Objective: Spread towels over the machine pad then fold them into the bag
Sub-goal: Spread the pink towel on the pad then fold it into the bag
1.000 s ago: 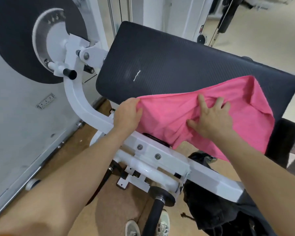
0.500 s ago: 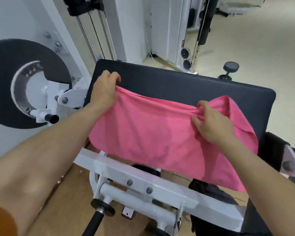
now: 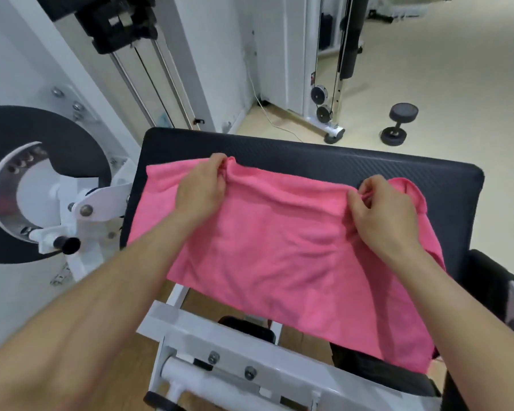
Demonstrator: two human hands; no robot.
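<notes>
A pink towel (image 3: 279,250) lies draped over the black machine pad (image 3: 324,157), its lower edge hanging past the pad's near side. My left hand (image 3: 202,188) pinches a bunched fold at the towel's upper edge, left of centre. My right hand (image 3: 377,212) pinches the same upper edge near the right, where the corner is folded over. A dark bag (image 3: 377,372) shows partly below the towel, mostly hidden by it and my right arm.
A white machine frame (image 3: 220,348) runs under the pad. A black weight disc with a white hub (image 3: 33,185) stands at the left. A cable machine (image 3: 327,84) and a black dumbbell (image 3: 398,123) sit on the floor beyond.
Both hands have carried the towel up across the pad. My left hand moved from the towel's left corner toward the middle of its top edge; the towel now covers more of the pad.
</notes>
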